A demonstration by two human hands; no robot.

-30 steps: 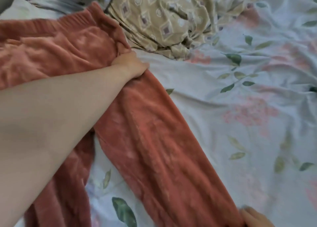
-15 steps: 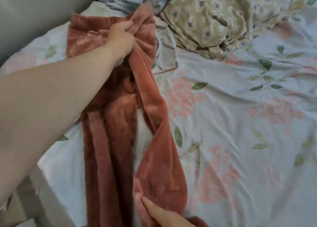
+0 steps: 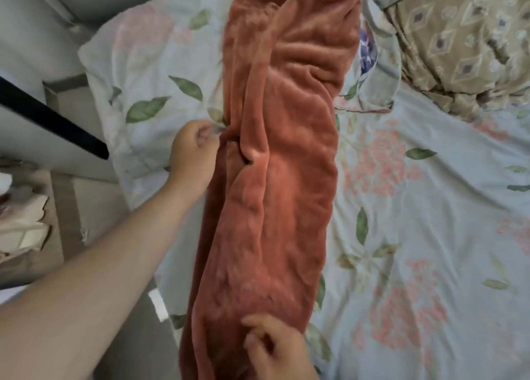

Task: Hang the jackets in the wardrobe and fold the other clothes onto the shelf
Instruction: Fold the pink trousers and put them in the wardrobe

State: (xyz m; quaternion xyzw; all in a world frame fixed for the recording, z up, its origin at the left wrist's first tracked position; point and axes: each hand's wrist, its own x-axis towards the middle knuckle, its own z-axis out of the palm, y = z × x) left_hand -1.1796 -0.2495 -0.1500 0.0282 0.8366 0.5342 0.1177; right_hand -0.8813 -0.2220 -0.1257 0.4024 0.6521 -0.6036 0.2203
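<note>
Head view: rust-coloured fleece trousers (image 3: pixel 281 164), folded lengthwise, lie as a long strip down the centre of the frame on a pale floral bedsheet (image 3: pixel 430 236). At centre left, the left hand (image 3: pixel 192 153) has curled fingers pinching the trousers' left edge, where the cloth bunches. At the bottom centre, the right hand (image 3: pixel 275 348) rests on the trousers' near end, fingers bent and gripping the fabric. A crumpled beige patterned cloth (image 3: pixel 459 49) lies in the upper right corner, apart from the trousers.
</note>
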